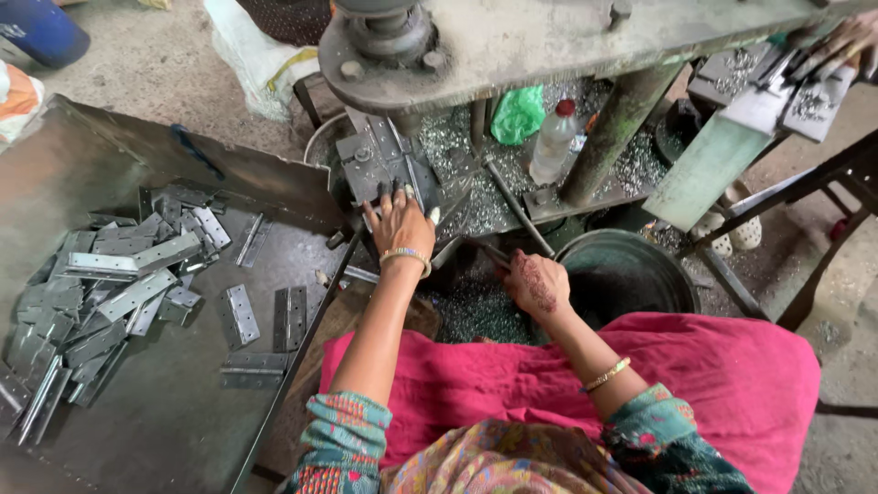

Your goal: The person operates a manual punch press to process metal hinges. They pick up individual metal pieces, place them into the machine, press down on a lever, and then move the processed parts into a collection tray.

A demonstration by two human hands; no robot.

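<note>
My left hand (pixel 400 222) reaches forward and rests its fingers on the grey metal die block (pixel 380 165) under the press, apparently pressing a flat metal piece there. My right hand (pixel 538 284), with dark henna marks, is closed around a thin dark rod or lever (pixel 494 258) low beside the press. A pile of grey metal hinges (pixel 101 293) lies on the metal tray (pixel 174 421) to my left, with a few single hinges (pixel 240 314) nearer my arm.
The heavy press table (pixel 549 37) stands ahead on a thick column (pixel 615 128). A plastic bottle (pixel 554 142) and green bag (pixel 517 114) sit among metal shavings. A dark round bucket (pixel 626 270) is right of my hand. Another person's hand (pixel 837 46) works at top right.
</note>
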